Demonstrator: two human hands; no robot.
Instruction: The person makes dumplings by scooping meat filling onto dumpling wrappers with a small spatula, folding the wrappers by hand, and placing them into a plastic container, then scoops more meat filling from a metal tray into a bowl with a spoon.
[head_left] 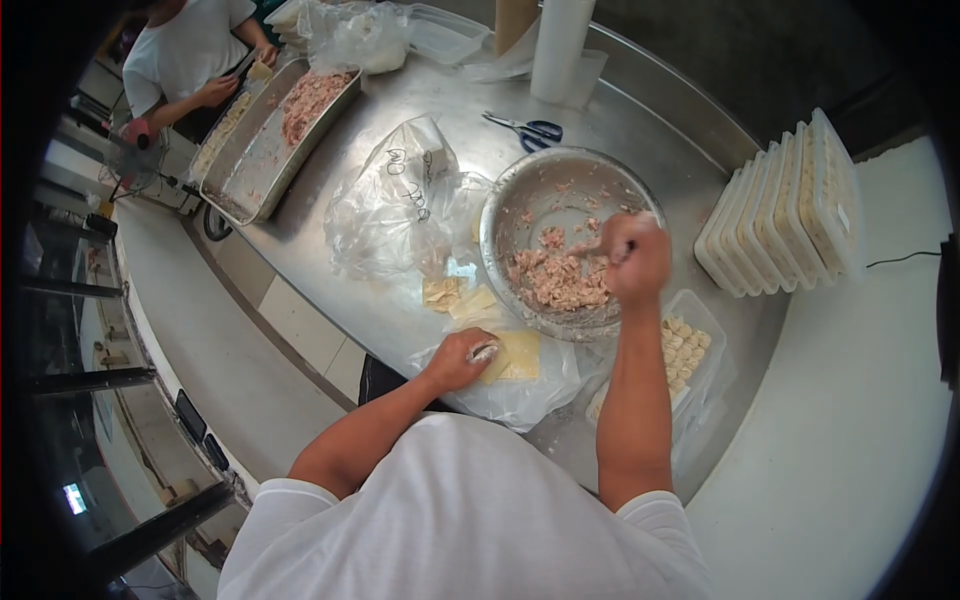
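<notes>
Two bare hands I see through my head camera. My left hand (462, 360) is curled around a small whitish piece (484, 351), beside the yellow wrappers (520, 355) on the plastic sheet (520, 397). My right hand (638, 258) is closed like a fist over the right side of the metal bowl (487, 232); it is blurred, so I cannot tell what it grips. Minced meat (560, 282) lies inside this bowl. Scissors (530, 129) rest just beyond it, and filled dumplings (684, 352) sit in a clear tray (722, 370) near my right forearm.

Fisheye distortion bends the periphery; corners vignette to black. Diffuse light produces soft glare on the steel table (300, 235). Right hand (640, 255): motion-blurred.
</notes>
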